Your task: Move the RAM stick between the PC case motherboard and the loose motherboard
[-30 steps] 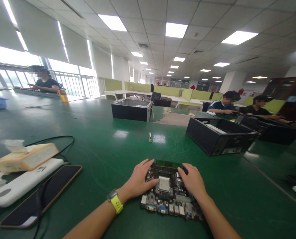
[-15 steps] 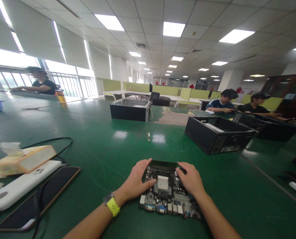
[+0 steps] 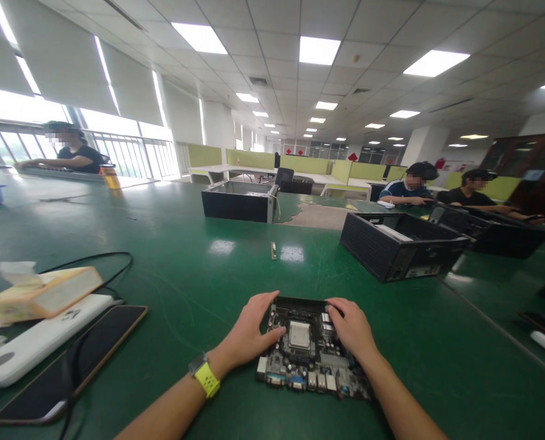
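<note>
A motherboard point(image 3: 321, 362) lies on the green table in front of me, its port side facing me. A square silver processor point(image 3: 299, 335) sits in the socket near its middle. My left hand point(image 3: 253, 327) grips the board's left edge, thumb over the top and index finger at the far left corner. On the other side, my right hand point(image 3: 351, 327) grips the far right part, thumb and fingers bent at the edge. Its lower fingers are hidden. A yellow watch strap point(image 3: 207, 380) circles my left wrist. Beyond the board rests a small memory stick point(image 3: 274, 250).
Black computer cases point(image 3: 401, 247) stand at the right, and another case point(image 3: 239, 201) stands farther back. At left are a tissue box point(image 3: 66, 293), a white power bank-like block point(image 3: 43, 342), a phone point(image 3: 80, 366) and a black cable. Several people sit at far tables.
My right thumb has shifted slightly toward the board's right edge. The motherboard and both hands otherwise stay nearly in place; the view has moved very little.
</note>
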The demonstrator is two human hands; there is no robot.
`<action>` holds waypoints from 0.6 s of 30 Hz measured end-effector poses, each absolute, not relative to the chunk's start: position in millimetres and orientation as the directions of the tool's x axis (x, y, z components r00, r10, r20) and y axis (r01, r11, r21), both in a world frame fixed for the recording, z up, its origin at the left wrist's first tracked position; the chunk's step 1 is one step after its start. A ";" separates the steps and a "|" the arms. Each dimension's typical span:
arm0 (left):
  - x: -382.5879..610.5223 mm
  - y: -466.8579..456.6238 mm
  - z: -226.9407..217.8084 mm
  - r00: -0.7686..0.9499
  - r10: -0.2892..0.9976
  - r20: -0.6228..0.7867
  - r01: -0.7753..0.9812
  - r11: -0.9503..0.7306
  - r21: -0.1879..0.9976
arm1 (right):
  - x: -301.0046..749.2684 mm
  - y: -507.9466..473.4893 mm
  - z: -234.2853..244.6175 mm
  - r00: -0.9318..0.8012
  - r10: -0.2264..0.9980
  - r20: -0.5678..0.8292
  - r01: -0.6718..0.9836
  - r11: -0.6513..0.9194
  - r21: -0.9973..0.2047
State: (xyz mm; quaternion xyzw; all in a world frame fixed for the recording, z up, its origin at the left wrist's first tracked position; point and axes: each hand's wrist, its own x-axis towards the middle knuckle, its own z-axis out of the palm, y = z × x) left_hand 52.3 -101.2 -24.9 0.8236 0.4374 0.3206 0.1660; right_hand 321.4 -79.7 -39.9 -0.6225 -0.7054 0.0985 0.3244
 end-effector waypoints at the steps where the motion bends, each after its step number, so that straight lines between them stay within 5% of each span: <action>1: 52.2 -101.1 -24.9 0.412 0.826 0.384 0.613 -0.563 0.553 | 321.2 -79.9 -39.3 -0.014 0.943 0.331 0.816 0.203 -0.541; 18: 53.2 -100.5 -24.7 0.375 0.837 0.399 0.646 -0.545 0.535 | 319.2 -82.5 -36.8 0.009 0.945 0.328 0.824 0.179 -0.538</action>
